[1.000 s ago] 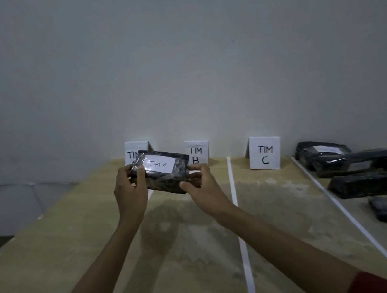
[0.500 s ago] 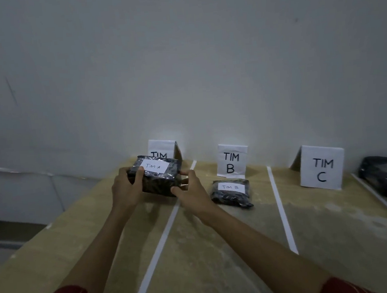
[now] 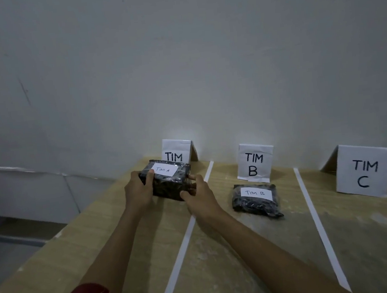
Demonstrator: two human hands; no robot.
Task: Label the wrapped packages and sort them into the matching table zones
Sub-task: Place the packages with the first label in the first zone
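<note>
Package marked TIM A (image 3: 167, 184) is low in the leftmost zone, right in front of the TIM sign (image 3: 176, 149) and left of the white tape line (image 3: 181, 249). Long axis runs left to right, label facing up. Left hand (image 3: 136, 192) grips the left end and right hand (image 3: 199, 195) grips the right end. Can't tell if it's touching the table (image 3: 79, 247). TIM B package (image 3: 254, 202) lies one zone over.

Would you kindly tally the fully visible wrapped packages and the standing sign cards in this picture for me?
Wrapped packages: 2 (TIM A package, TIM B package)
Sign cards: 3 (left sign, TIM B sign, TIM C sign)
Total: 5
</note>
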